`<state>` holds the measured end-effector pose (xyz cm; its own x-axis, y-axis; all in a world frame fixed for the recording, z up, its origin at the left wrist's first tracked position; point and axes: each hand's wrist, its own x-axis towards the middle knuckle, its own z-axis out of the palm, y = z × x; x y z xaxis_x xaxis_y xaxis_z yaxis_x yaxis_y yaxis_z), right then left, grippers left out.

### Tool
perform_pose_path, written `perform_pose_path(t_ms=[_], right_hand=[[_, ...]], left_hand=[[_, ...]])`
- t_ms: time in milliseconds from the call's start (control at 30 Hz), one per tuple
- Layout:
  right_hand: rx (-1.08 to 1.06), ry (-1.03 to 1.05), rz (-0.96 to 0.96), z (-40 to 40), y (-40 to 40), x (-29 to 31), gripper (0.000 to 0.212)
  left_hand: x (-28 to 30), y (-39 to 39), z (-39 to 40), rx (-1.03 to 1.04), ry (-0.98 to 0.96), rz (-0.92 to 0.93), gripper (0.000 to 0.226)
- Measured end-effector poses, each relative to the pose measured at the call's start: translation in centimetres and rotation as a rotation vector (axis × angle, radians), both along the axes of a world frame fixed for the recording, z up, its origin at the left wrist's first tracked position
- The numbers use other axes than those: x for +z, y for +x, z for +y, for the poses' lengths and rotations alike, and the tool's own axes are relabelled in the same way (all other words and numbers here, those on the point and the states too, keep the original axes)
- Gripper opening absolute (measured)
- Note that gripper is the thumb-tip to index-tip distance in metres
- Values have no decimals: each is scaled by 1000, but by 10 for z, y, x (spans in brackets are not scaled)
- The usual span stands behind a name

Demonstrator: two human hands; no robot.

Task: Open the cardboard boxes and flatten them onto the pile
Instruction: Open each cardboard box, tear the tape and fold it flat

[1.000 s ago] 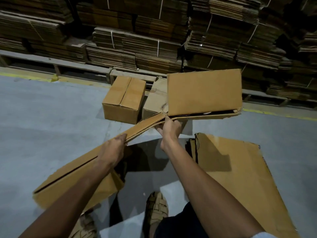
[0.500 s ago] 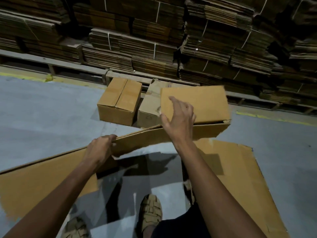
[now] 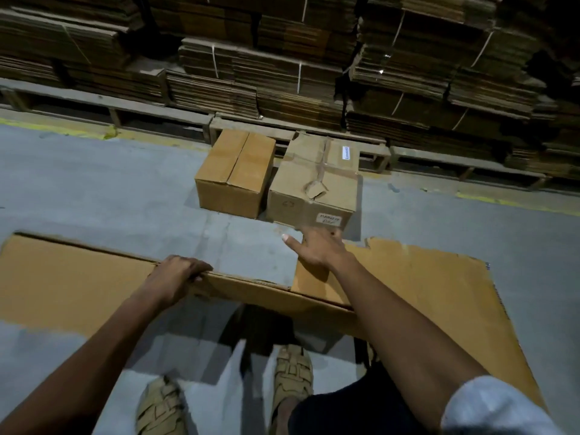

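Flattened cardboard box (image 3: 72,277) is down low now, its panel spread wide across the left and its long axis running left to right, the far edge rising slightly toward the left, where half a second ago the right-hand flap stood up in front of the boxes behind. That flap has dropped: the right end of the sheet now reaches onto the pile (image 3: 439,293) of flat cardboard lying on the floor (image 3: 94,183) at the right. Left hand (image 3: 177,277) grips the sheet's upper edge, fingers curled over the top, much as before. Right hand (image 3: 317,249) has let go of the flap and hovers open above the pile's near corner, thumb stretched out to the left, fingertips blurred. With the flap out of the way, two closed boxes show clearly on the floor just beyond the hands, side by side and almost touching: a plain brown box (image 3: 233,175) on the left with its top seam running away from the camera, and a paler taped box (image 3: 314,186) on the right, its top dented and torn. The taped box carries a small white label (image 3: 346,151) on top, too small to read, and a white label (image 3: 328,219) on its front face with handwriting I cannot make out. Behind them stand bundles of flat cardboard (image 3: 282,73) tied with white straps. Two sandalled feet (image 3: 292,375) show at the bottom.
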<state>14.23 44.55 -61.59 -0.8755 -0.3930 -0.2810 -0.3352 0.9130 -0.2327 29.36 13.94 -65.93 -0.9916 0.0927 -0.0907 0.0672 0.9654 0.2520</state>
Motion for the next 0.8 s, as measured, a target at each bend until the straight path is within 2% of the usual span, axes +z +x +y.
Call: perform_pose_path(t_ms=[167, 267, 333, 467, 567, 633, 800], right_hand=[[119, 123, -136, -35, -19, -15, 83], [228, 148, -227, -55, -18, -30, 83], [209, 75, -361, -63, -9, -42, 86], [41, -74, -734, -72, 14, -64, 87], [12, -114, -939, -78, 32, -82, 86], [94, -36, -969, -82, 45, -95, 91], [295, 165, -812, -85, 63, -119, 92]], left_hand=[[-18, 5, -9, -3, 4, 67, 35], [-21, 0, 1, -1, -30, 125, 26], [-27, -1, 5, 13, -58, 131, 26], [-37, 0, 28, 149, -81, 28, 29], [-54, 11, 42, 223, -132, -47, 28], [-73, 28, 45, 282, -148, -119, 37], [-116, 79, 44, 467, -32, -240, 65]])
